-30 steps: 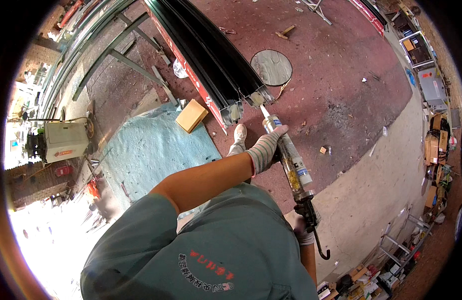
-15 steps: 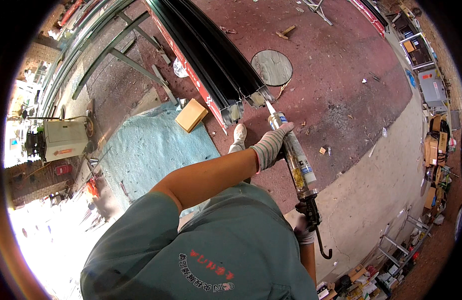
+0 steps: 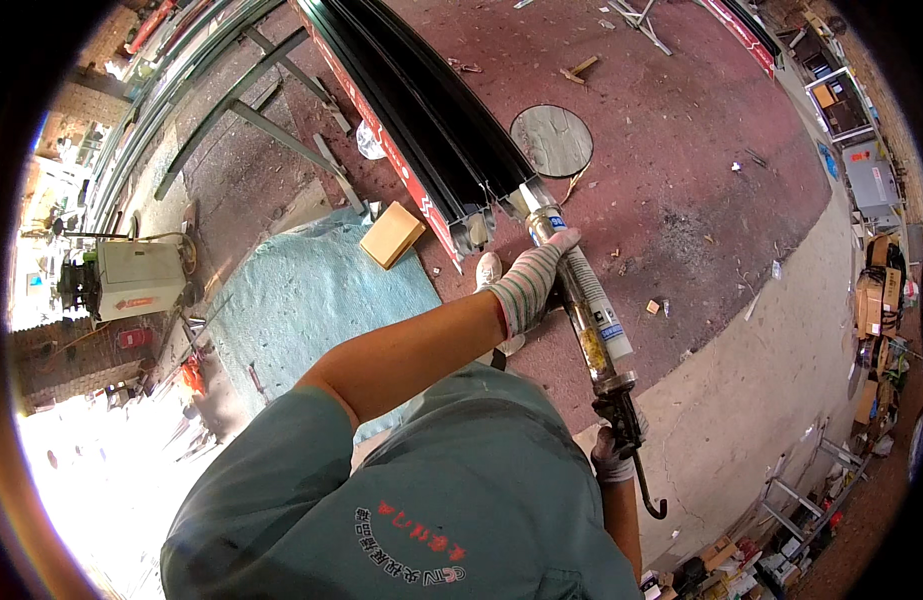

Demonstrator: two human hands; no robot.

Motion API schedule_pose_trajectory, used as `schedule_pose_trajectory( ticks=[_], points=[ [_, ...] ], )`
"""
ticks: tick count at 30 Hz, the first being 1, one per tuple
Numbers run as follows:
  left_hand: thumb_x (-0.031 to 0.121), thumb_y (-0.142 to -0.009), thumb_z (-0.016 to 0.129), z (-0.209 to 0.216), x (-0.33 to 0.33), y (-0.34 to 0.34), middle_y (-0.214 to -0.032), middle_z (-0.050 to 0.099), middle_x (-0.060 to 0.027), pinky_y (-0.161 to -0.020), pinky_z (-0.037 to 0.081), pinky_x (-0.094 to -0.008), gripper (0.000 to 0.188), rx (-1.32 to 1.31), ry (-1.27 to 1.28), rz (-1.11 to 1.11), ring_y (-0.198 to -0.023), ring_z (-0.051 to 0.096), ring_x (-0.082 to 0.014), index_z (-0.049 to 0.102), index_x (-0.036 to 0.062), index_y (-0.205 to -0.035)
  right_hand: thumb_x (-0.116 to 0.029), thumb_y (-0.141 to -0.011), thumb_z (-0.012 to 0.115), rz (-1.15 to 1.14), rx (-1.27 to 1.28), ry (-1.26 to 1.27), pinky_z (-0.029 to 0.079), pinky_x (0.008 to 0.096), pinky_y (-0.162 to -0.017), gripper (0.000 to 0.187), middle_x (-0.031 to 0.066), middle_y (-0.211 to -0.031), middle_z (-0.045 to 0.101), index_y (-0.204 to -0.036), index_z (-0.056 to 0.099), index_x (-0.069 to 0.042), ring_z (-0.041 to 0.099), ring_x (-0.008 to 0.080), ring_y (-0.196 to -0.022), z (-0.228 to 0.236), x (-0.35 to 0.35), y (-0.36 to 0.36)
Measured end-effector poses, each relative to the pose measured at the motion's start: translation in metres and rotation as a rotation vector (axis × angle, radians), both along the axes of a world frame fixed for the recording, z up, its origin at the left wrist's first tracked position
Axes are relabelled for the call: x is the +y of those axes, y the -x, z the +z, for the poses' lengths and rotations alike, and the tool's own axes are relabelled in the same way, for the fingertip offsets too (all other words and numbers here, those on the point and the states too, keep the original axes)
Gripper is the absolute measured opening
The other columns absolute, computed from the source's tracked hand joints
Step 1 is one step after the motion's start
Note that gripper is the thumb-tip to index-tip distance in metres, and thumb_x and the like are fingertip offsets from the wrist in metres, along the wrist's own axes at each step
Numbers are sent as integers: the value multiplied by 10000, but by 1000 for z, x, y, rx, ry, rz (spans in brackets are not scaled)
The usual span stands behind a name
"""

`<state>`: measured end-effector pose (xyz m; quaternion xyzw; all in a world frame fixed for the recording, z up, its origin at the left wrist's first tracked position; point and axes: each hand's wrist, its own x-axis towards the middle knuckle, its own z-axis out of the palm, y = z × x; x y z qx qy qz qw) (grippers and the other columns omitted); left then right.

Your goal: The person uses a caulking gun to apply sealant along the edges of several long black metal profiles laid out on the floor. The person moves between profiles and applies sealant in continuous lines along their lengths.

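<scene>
In both gloved hands I hold a caulking gun [image 3: 585, 345] loaded with a white cartridge. My left hand [image 3: 531, 284], in a striped glove, is wrapped round the front of its barrel. Lower down, my right hand [image 3: 609, 462] grips the handle and trigger end, partly hidden by the gun's dark frame. The nozzle [image 3: 531, 198] points at the cut end of long black profiles [image 3: 411, 110] and overlaps the right one's end; whether it touches cannot be made out. A red-and-white strip [image 3: 381, 140] runs along their left edge.
A cardboard box [image 3: 392, 235] lies on the blue-green mat [image 3: 311, 300] at left. Beyond are metal stands [image 3: 276, 132] and a pale machine [image 3: 138, 278]. A round cover [image 3: 550, 141] is set in the red floor. A ladder [image 3: 796, 505] and boxes line the right side.
The caulking gun's nozzle has moved forward and left, onto the end of the right profile. Both hands keep their hold. The whole view has shifted slightly.
</scene>
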<state>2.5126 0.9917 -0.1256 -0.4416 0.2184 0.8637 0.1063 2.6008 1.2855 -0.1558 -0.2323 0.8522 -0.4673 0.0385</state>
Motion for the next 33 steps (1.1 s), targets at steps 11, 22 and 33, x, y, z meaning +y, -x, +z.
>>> schedule_pose_trajectory(
  ticks=[11, 22, 33],
  points=[
    [435, -801, 729, 15, 2, 14, -838, 617, -48, -721, 536, -337, 387, 21, 56, -68, -717, 615, -196, 605, 92, -929, -461, -818, 601, -40, 72, 2, 443, 334, -573, 456, 88, -780, 637, -950, 554, -27, 599, 236, -648, 1, -3, 8],
    [439, -795, 726, 8, 2, 7, -807, 614, -59, -663, 554, -370, 404, -11, 8, 45, -681, 619, -198, 589, 84, -931, -282, -773, 628, 34, 62, -22, 467, 335, -595, 333, 87, -788, 651, -995, 549, -47, 621, 249, -672, 10, -3, 8],
    [379, -850, 673, 14, -5, -10, -801, 584, -64, -625, 551, -399, 354, -25, -30, 116, -648, 602, -205, 486, 102, -968, -22, -595, 503, 81, 124, -92, 435, 352, -542, 327, 88, -745, 604, -911, 577, -67, 590, 274, -613, 15, -7, 8]
  ],
)
